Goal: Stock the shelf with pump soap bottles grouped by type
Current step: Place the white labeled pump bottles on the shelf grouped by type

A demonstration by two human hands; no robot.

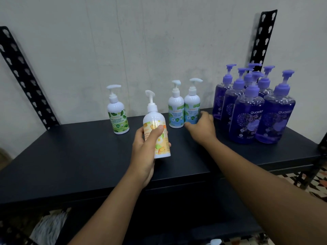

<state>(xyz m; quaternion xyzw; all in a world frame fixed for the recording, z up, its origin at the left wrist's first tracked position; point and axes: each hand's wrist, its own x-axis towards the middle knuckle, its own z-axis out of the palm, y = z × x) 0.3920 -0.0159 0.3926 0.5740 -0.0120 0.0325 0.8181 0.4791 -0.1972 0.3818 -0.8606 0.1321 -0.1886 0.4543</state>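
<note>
- Holding the orange-label bottle is the left hand, fingers and thumb wrapped round its middle. The bottle is tilted with the pump leaning left, over the front part of the black shelf.
- Just right of the orange-label bottle and a bit further back, the right hand is spread loose at the base of a cool mint bottle. It's blurry there, so I can't tell if it's actually touching.
- A second mint bottle stands right up against that one, on the side nearer the orange-label bottle.
- Back-left of the orange-label bottle, a green-label bottle stands on its own.
- Well off to the right of the orange-label bottle, there's a tight bunch of purple bottles, all upright.
- Behind all that, a slotted black upright leans against a pale wall.
</note>
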